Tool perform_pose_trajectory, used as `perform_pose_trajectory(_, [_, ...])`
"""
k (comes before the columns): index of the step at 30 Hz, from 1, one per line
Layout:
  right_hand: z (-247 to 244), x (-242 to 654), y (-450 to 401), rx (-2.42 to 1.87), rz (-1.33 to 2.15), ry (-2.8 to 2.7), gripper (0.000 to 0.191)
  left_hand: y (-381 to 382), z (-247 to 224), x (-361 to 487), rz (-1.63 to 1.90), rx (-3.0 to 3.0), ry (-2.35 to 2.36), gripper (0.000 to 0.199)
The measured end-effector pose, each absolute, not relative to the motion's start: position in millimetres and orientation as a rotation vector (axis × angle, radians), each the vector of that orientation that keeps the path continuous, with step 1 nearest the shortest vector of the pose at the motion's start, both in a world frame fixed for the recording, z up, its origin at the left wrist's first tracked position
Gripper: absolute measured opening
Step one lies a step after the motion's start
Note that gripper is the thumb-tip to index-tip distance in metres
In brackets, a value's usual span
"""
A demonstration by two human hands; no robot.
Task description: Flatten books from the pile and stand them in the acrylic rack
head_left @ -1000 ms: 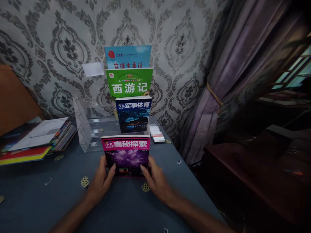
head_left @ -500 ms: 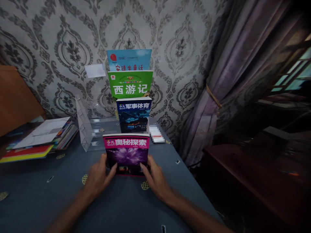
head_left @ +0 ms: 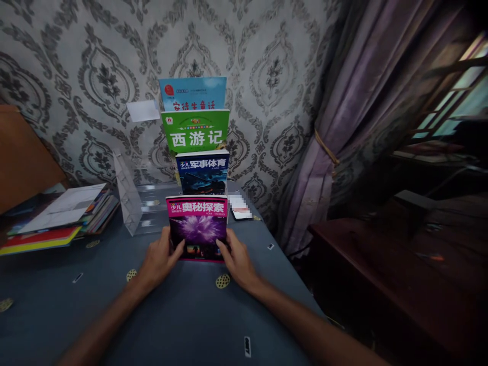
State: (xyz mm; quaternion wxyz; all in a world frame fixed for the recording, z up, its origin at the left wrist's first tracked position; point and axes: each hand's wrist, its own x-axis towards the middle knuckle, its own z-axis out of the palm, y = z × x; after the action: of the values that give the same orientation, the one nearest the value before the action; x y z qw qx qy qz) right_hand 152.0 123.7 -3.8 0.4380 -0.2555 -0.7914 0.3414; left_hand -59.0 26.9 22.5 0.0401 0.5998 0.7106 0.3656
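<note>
A pink and purple book (head_left: pixel 198 231) stands nearly upright, gripped at its lower sides by both hands. My left hand (head_left: pixel 162 259) is closed on its left edge, thumb on the cover. On the opposite edge my right hand (head_left: pixel 238 259) grips likewise, its other fingers behind the book. Behind it a tiered clear acrylic stand (head_left: pixel 127 198) holds a dark blue book (head_left: pixel 204 175), a green book (head_left: pixel 196 132) and a light blue book (head_left: pixel 192 94), each higher than the one in front. The pink book covers the lower part of the dark blue one and the stand's front.
A pile of books and papers (head_left: pixel 61 213) lies at the left on the blue tablecloth (head_left: pixel 160 325), near a brown board (head_left: pixel 26 157). A phone-like object (head_left: pixel 241 209), partly blurred out, lies right of the stand. A purple curtain (head_left: pixel 305 203) hangs beyond the table's right edge.
Both hands have carried the pink book forward, closer to the stand, so it now overlaps the lower part of the dark blue book. The camera view has shifted slightly.
</note>
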Motion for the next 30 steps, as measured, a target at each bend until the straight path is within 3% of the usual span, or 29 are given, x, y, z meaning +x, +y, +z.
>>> perform_pose_trajectory(13, [-6, 142, 179, -0.678, 0.791, -1.881, 0.026, 76, 39, -56, 1.106, 1.835, 2.147, 0.025])
perform_pose_trajectory(30, [43, 128, 221, -0.565, 0.876, -1.888, 0.026, 100, 85, -65, 1.185, 1.905, 2.202, 0.023])
